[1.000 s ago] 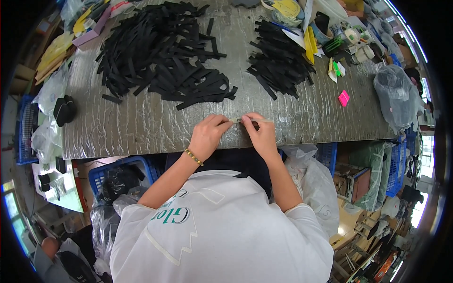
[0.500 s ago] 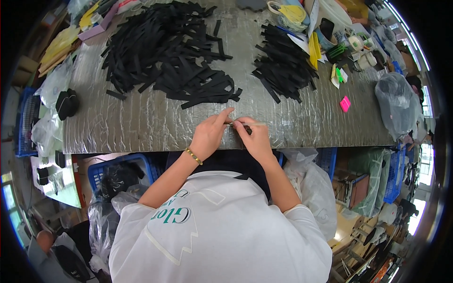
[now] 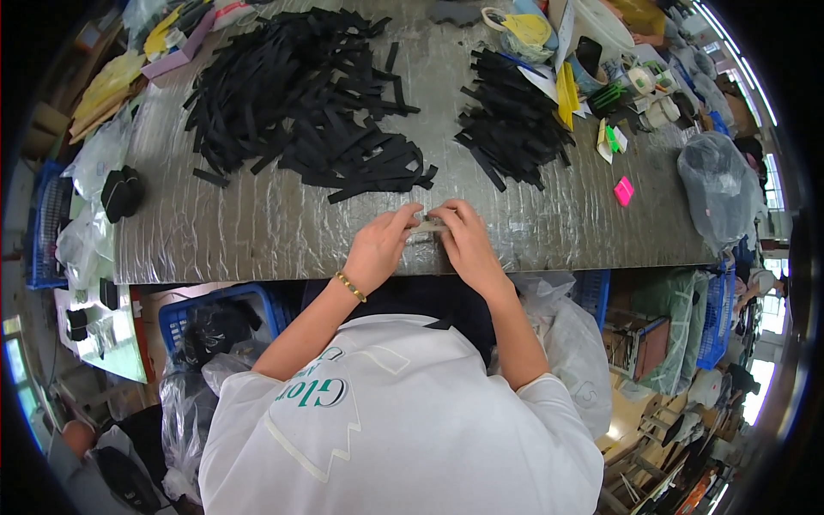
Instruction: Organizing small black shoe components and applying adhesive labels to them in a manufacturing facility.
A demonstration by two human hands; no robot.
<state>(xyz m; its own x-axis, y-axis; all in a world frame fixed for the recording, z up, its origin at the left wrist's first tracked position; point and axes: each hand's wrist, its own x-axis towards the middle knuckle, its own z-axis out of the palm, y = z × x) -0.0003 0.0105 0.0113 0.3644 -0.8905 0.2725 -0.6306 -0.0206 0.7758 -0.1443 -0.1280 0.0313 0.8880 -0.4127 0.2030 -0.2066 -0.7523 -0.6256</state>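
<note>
Near the front edge of the table, a narrow pale strip [image 3: 427, 227] spans the gap between my fingertips. My left hand [image 3: 378, 247], with a beaded bracelet at the wrist, pinches one end of it. The fingers of my right hand [image 3: 469, 245] curl over the other end, which they partly hide. What the strip is made of is too small to make out. Beyond my hands lies a large heap of black fabric strips [image 3: 266, 94] on the left. A smaller pile of black strips [image 3: 513, 124] lies to its right.
A bright pink piece [image 3: 623, 191] lies on the foil-like tabletop [image 3: 335, 245] at the right. Behind it crowd a yellow piece [image 3: 566, 94], a phone [image 3: 589, 53] and tape rolls. A clear plastic bag [image 3: 719, 189] sits at the right edge. Below the table stands a blue basket [image 3: 176, 322].
My right hand has opened out from a tight pinch and turned palm-down. The pale strip, earlier sticking out to the right past my right fingers, now lies between both hands.
</note>
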